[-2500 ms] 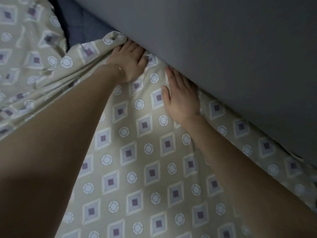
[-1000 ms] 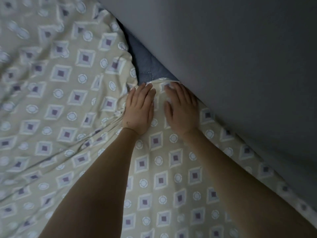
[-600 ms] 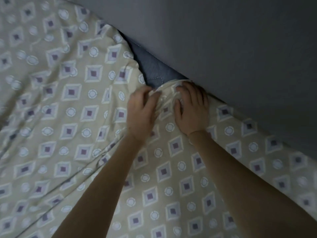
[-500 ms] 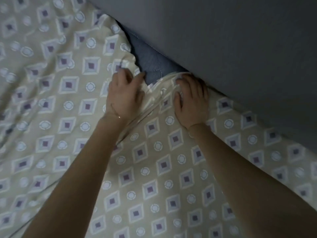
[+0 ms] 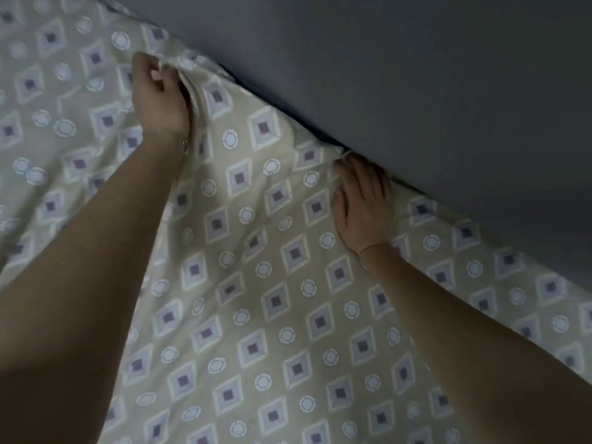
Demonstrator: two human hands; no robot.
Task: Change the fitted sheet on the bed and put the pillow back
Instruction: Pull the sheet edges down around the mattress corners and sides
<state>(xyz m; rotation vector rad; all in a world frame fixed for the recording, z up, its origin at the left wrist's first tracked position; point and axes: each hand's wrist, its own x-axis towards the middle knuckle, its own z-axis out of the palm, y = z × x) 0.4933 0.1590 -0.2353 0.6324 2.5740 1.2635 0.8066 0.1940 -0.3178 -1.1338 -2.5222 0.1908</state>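
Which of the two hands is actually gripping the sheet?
The left hand, fingers curled round a bunched fold of the sheet; the right hand lies flat, pressing it beside the wall.

We see the fitted sheet (image 5: pixel 288 315) spread across the lower left of the view. The wall (image 5: pixel 416 75) rises behind it and fills the upper right. The two meet along a line that runs from the upper left down to the right edge. The left hand (image 5: pixel 160 97) sits on the sheet at the upper left, just beside that line, its fingers curled round a raised fold of the sheet. The right hand (image 5: pixel 365 206) lies flat on the sheet further right and nearer to us, fingertips at the spot where sheet meets wall. We find the two hands well apart, each forearm reaching in from the bottom edge over the sheet.
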